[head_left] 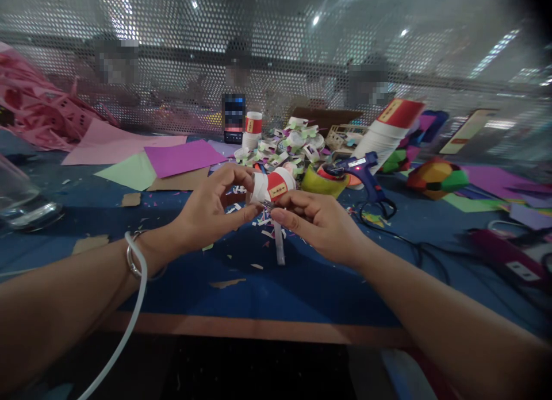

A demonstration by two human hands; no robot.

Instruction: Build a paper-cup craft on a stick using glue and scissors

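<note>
My left hand (215, 202) is closed around a paper cup (278, 184), white with a red band and a yellow label. The cup lies tilted on its side above the table, its white end toward my left fingers. My right hand (313, 219) is closed in a pinch at the cup's lower edge. A small thin metal piece (268, 204) shows between its fingertips, touching or very near the cup; its kind I cannot make out. Below those fingers extends a translucent strip (280, 247); whether it is held or lies on the table I cannot tell.
Behind the hands are a heap of cut cup pieces (297, 144), a stack of paper cups (383, 135), a phone (233, 118) and a blue glue gun (362, 170) by a yellow-green holder (323, 183). Coloured paper (185, 157) lies left, a power strip (513, 262) right.
</note>
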